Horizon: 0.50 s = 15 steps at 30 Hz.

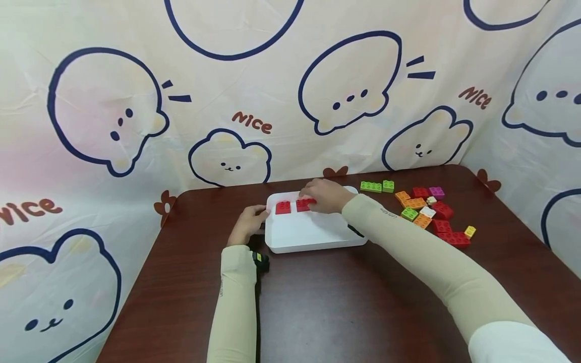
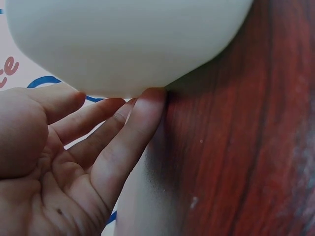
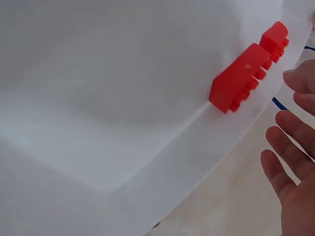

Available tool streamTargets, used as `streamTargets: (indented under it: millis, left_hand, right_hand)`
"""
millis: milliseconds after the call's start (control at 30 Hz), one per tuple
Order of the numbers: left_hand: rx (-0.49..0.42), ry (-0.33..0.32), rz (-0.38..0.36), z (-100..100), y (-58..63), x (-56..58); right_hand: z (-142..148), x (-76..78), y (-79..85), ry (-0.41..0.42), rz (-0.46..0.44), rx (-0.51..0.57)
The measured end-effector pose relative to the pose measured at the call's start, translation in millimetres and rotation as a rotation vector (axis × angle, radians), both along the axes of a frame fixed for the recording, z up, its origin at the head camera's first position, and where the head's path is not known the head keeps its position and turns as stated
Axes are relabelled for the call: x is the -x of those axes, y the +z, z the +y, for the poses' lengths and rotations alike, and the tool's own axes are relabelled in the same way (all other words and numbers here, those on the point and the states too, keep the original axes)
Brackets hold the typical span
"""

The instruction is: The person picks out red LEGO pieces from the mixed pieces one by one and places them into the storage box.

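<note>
A white tray (image 1: 313,232) lies on the table with red toy bricks along its back side. One red brick (image 1: 283,207) sits near the back left corner, and another red brick (image 1: 304,204) is partly covered by my right hand (image 1: 328,195). In the right wrist view that hand's fingers are spread beside the tray's rim, apart from a longer red brick (image 3: 238,81) and a shorter red brick (image 3: 274,40). My left hand (image 1: 248,222) is at the tray's left end. Its fairly straight fingertips (image 2: 151,101) touch the tray's outer edge.
Green bricks (image 1: 371,187) lie just behind the tray's right corner. Farther right is a loose cluster of orange bricks (image 1: 414,203), red bricks (image 1: 442,209), a purple brick (image 1: 437,192) and a yellow brick (image 1: 469,232). A printed cloth (image 1: 290,151) hangs behind the dark table (image 1: 327,302).
</note>
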<state>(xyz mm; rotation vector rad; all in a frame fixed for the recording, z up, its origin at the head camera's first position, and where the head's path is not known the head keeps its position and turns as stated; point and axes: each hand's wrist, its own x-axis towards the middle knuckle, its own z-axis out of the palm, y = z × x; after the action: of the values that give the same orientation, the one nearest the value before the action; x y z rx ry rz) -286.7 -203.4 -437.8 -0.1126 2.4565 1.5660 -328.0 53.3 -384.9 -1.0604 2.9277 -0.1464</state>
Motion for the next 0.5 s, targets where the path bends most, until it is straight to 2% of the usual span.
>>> streamTargets:
  millis: [200, 500]
  left_hand:
    - [0.000, 0.004, -0.001, 0, -0.2, -1.3]
    - [-0.006, 0.001, -0.010, 1, 2.6, -0.5]
  right_hand:
    - [20, -2.2, 9.1, 0.039, 0.046, 0.034]
    - [57, 0.1, 29.8, 0.026, 0.112, 0.054]
